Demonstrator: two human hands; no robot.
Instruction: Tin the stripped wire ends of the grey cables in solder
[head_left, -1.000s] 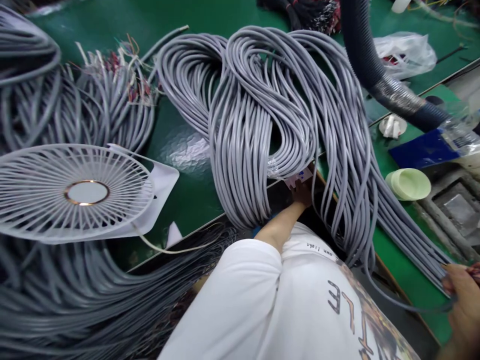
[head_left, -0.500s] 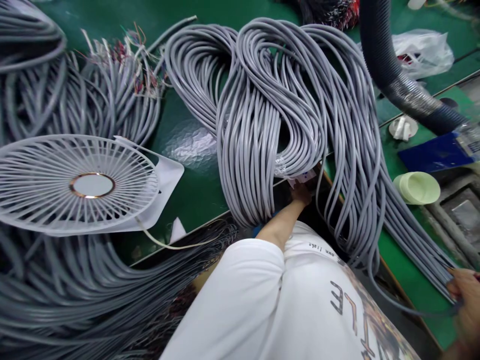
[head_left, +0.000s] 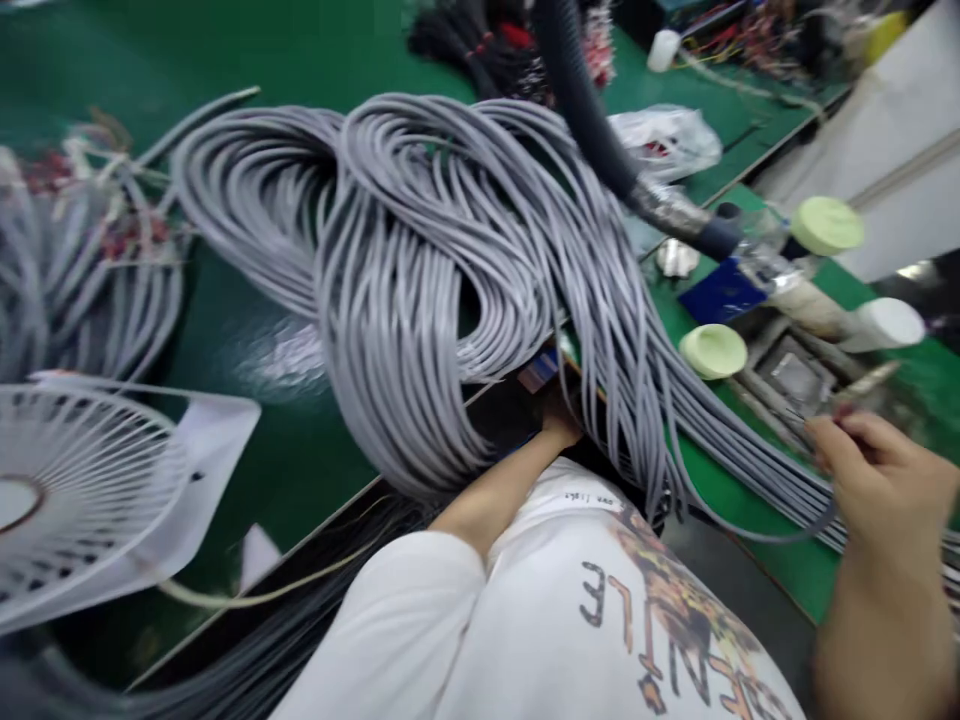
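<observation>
While the grey cable bundle (head_left: 405, 300) lies looped on the green counter (head_left: 300, 440), its near loops overhang the edge and a tail of strands runs off right. Right hand (head_left: 892, 475): thumb and finger pinching a loose grey cable (head_left: 757, 537). Left hand (head_left: 559, 418) is down at the counter edge, just beside the lower coil; too dark and covered to tell its grip. White fan (head_left: 120, 470) at left, black hose (head_left: 592, 120) far right of the loops, pale green cup (head_left: 712, 352) near the strands.
</observation>
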